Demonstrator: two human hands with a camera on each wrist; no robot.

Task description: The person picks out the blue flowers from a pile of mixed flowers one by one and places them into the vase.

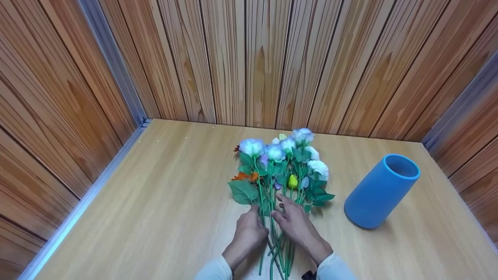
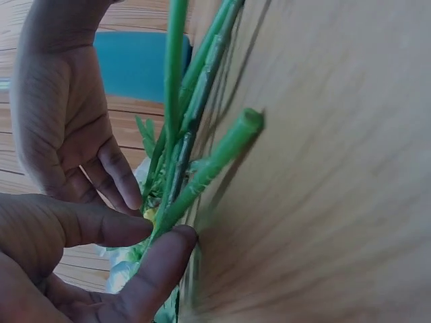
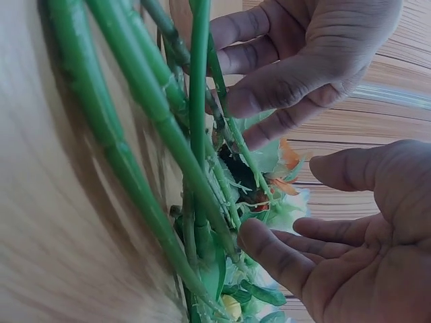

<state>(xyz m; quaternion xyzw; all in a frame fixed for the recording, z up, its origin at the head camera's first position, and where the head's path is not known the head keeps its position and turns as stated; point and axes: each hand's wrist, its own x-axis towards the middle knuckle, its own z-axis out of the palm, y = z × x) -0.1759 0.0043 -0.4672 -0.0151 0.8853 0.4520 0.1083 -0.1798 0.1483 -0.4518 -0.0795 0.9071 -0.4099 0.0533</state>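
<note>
A bunch of artificial flowers lies on the table with its stems (image 1: 274,256) toward me. Its heads are pale blue flowers (image 1: 252,147), white flowers (image 1: 319,169), an orange flower (image 1: 245,177) and a yellow bud (image 1: 293,181), among green leaves (image 1: 243,191). My left hand (image 1: 249,230) is at the bunch's left side; in the left wrist view its thumb and index finger pinch a green stem (image 2: 219,158). Across the stems, my right hand (image 1: 297,221) hovers with fingers spread, and the right wrist view shows nothing gripped in its palm (image 3: 363,262).
A tall blue vase (image 1: 381,194) stands upright on the table (image 1: 163,202), right of the flowers. Wood-plank walls (image 1: 264,62) close off the back and sides. A small dark object (image 1: 309,275) shows by the right cuff.
</note>
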